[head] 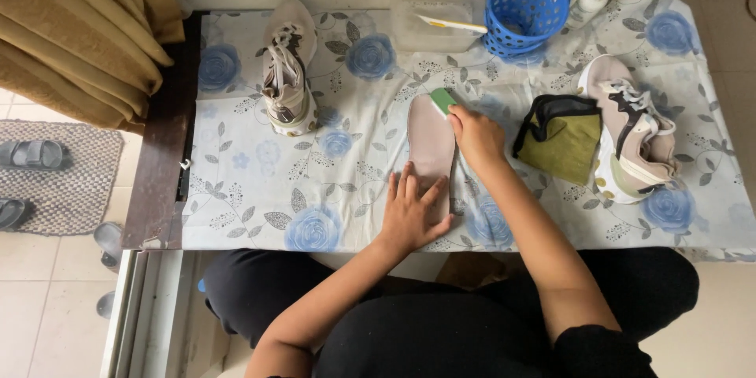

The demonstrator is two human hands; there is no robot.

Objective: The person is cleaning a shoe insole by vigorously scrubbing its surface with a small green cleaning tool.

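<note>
Pressing flat, fingers spread, left hand [409, 209] pins pink insole [431, 142]; right hand [475, 135] fingers clamped on green brush [442, 100] at far end.

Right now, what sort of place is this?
Probably a home: a low table under a flowered cloth, a curtain, a doormat with sandals. The hands work on an insole between two sneakers.

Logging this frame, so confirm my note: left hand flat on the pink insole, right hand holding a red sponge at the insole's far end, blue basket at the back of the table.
One detail is wrong: the sponge in the right hand is green, not red, as the head view shows. The rest stands: the left hand lies flat on the pink insole, and the blue basket sits at the back of the table.
</note>
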